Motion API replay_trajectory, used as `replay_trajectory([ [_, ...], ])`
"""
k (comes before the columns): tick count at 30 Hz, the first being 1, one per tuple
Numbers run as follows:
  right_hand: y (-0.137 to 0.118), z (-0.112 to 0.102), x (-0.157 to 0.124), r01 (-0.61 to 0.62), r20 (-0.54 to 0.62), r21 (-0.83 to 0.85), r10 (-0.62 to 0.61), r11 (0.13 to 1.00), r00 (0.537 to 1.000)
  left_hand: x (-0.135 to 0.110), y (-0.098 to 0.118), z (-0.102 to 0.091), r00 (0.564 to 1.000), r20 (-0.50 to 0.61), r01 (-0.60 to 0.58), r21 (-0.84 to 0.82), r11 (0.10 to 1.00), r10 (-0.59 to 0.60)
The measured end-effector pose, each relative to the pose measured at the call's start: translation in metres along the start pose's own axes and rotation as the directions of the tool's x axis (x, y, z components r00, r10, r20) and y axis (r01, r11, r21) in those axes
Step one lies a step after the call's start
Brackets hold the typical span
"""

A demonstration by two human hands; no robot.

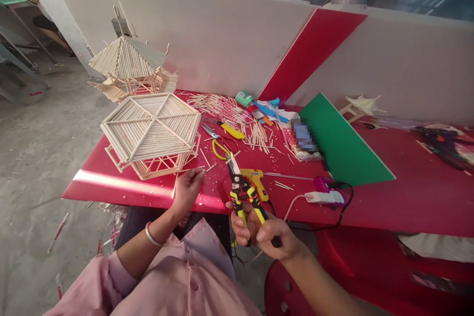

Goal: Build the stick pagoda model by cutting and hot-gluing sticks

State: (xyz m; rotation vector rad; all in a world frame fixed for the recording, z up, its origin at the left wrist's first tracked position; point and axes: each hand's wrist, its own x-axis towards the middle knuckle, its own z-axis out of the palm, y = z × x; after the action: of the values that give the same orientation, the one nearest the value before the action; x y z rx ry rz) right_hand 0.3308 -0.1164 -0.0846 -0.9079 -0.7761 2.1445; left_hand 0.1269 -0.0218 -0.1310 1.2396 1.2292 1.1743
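Your right hand grips the pliers while your left hand, fingertips drawn together, is near the stick model.

We look down on a red tabletop dotted with pale crumbs. By its left edge we see a hexagonal stick model. Loose sticks heap toward the far edge, with scissors just in front. Nearer the near edge we find a yellow glue gun and, farther right, a white power strip.
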Motion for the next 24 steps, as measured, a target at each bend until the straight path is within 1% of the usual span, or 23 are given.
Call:
replay_trajectory([
  [2,-0.004,0.001,0.004,-0.011,-0.042,0.008,0.012,1.0,0.999,0.008,-0.006,0.006,0.995,-0.079,-0.05,0.11,0.993,0.059],
  [3,-0.004,0.001,0.005,-0.032,-0.041,0.014,0.033,0.999,0.999,0.011,-0.008,0.009,0.99,-0.085,-0.098,0.156,0.983,0.112],
  [4,-0.003,0.001,0.006,-0.061,-0.018,0.028,0.062,0.998,0.998,0.013,-0.008,0.011,0.982,-0.07,-0.16,0.181,0.97,0.175],
  [5,-0.001,0.0,0.007,-0.095,0.022,0.048,0.094,0.994,0.995,0.013,-0.006,0.012,0.971,-0.031,-0.226,0.187,0.956,0.236],
  [6,0.002,-0.001,0.007,-0.129,0.073,0.07,0.124,0.989,0.99,0.013,-0.004,0.012,0.959,0.022,-0.284,0.16,0.945,0.284],
  [7,0.005,-0.002,0.007,-0.157,0.126,0.09,0.145,0.983,0.981,0.011,-0.002,0.013,0.947,0.086,-0.317,0.098,0.943,0.309],
  [9,0.011,-0.004,0.004,-0.198,0.212,0.111,0.171,0.974,0.962,0.006,0.002,0.012,0.932,0.194,-0.307,-0.026,0.951,0.307],
  [10,0.013,-0.005,0.001,-0.2,0.237,0.106,0.17,0.974,0.956,0.003,0.003,0.01,0.933,0.213,-0.285,-0.05,0.957,0.289],
  [11,0.015,-0.007,-0.003,-0.186,0.253,0.089,0.159,0.979,0.954,0.001,0.004,0.009,0.941,0.204,-0.267,-0.047,0.963,0.271],
  [13,0.016,-0.011,-0.014,-0.117,0.25,0.01,0.111,0.993,0.962,-0.005,0.004,0.003,0.961,0.121,-0.249,0.004,0.968,0.247],
  [14,0.015,-0.013,-0.02,-0.072,0.226,-0.064,0.085,0.995,0.971,-0.009,0.004,-0.001,0.967,0.065,-0.25,0.028,0.968,0.247],
  [15,0.013,-0.015,-0.025,-0.031,0.175,-0.167,0.061,0.985,0.983,-0.014,0.004,-0.006,0.966,0.016,-0.258,0.043,0.965,0.257],
  [16,0.012,-0.016,-0.03,-0.002,0.093,-0.3,0.032,0.954,0.995,-0.019,0.005,-0.011,0.962,-0.021,-0.271,0.054,0.961,0.273],
  [17,0.011,-0.016,-0.032,0.005,-0.011,-0.457,-0.011,0.889,1.0,-0.025,0.006,-0.017,0.955,-0.053,-0.288,0.061,0.956,0.291],
  [18,0.01,-0.015,-0.031,-0.018,-0.123,-0.621,-0.075,0.783,0.99,-0.032,0.009,-0.023,0.948,-0.079,-0.303,0.068,0.951,0.308],
  [19,0.011,-0.013,-0.026,-0.074,-0.225,-0.766,-0.158,0.638,0.961,-0.038,0.012,-0.029,0.948,-0.101,-0.297,0.064,0.953,0.302],
  [20,0.011,-0.011,-0.018,-0.152,-0.296,-0.87,-0.251,0.469,0.921,-0.045,0.016,-0.034,0.958,-0.117,-0.259,0.034,0.965,0.261],
  [21,0.013,-0.009,-0.007,-0.235,-0.332,-0.926,-0.336,0.296,0.882,-0.05,0.02,-0.039,0.976,-0.114,-0.19,-0.019,0.982,0.187],
  [22,0.014,-0.007,0.007,-0.31,-0.339,-0.941,-0.395,0.138,0.854,-0.054,0.025,-0.042,0.99,-0.096,-0.107,-0.091,0.99,0.098],
  [23,0.014,-0.005,0.02,-0.361,-0.329,-0.933,-0.434,0.01,0.839,-0.057,0.029,-0.045,0.998,-0.066,-0.024,-0.169,0.985,0.013],
  [24,0.014,-0.003,0.034,-0.386,-0.306,-0.919,-0.466,-0.083,0.83,-0.059,0.034,-0.046,0.998,-0.035,0.043,-0.239,0.97,-0.053],
])
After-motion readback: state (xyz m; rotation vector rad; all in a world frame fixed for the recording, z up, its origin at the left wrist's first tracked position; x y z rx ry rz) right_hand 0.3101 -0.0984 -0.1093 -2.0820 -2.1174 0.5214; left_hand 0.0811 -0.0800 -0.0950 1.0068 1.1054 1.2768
